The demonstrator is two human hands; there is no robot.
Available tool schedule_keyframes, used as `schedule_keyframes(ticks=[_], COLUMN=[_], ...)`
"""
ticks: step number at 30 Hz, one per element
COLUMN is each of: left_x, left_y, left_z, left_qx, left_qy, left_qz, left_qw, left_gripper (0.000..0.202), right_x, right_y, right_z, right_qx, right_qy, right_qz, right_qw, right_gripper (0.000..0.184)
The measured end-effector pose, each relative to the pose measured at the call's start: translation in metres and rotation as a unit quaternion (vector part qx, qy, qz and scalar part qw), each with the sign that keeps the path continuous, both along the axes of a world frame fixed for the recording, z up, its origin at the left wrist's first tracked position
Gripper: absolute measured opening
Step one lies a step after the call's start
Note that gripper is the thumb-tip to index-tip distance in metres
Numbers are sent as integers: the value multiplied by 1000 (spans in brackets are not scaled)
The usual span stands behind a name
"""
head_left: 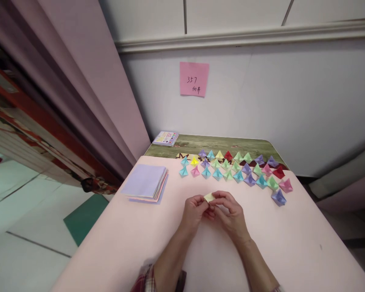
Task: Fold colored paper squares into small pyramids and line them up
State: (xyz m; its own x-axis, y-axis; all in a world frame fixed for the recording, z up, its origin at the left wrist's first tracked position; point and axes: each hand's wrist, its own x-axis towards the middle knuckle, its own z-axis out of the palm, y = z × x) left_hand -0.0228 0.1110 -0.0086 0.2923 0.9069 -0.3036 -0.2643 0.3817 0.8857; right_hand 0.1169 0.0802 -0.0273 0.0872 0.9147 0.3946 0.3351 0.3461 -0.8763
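Observation:
Between my two hands, above the middle of the pink tabletop, is a small folded piece of pale yellow paper (209,197). My left hand (194,213) pinches its left side with thumb and fingers. On the other side my right hand (229,213) has its fingers closed on the paper's right edge. The fingers cover the paper's lower part. Just beyond the hands stand rows of small folded paper boats (228,175) in blue, green, purple, pink, yellow and red. One purple paper boat (279,197) sits apart at the right end, nearest me.
A stack of square coloured paper (146,182), lilac on top, lies at the table's left. A packet (166,138) rests at the far left corner. The pink tabletop (292,243) ends near a white wall with a pink note (194,79). A curtain (109,81) hangs at left.

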Motion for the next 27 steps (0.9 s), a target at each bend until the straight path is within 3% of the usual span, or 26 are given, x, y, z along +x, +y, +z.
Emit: schedule_keyframes(ticks=[9, 13, 16, 20, 23, 27], left_x=[-5, -4, -3, -1, 0, 0], left_y=[-2, -2, -1, 2, 2, 1], left_z=[5, 3, 1, 0, -1, -1], left_qx=[10, 16, 15, 37, 69, 97], left_qy=[-101, -80, -61, -32, -3, 13], left_qz=[-64, -55, -51, -37, -32, -34], left_qw=[993, 995, 997, 998, 997, 995], left_gripper=[20, 28, 31, 31, 28, 26], right_x=[0, 0, 0, -3, -7, -10], right_y=[-3, -2, -1, 1, 2, 3], right_z=[6, 3, 1, -5, -9, -11], right_qx=[34, 40, 34, -50, -131, -163], right_qy=[-41, -38, 19, 149, 195, 234], right_qz=[-2, 6, -6, -55, -52, -35], right_qw=[999, 998, 999, 986, 971, 958], right_gripper=[19, 21, 17, 22, 28, 28])
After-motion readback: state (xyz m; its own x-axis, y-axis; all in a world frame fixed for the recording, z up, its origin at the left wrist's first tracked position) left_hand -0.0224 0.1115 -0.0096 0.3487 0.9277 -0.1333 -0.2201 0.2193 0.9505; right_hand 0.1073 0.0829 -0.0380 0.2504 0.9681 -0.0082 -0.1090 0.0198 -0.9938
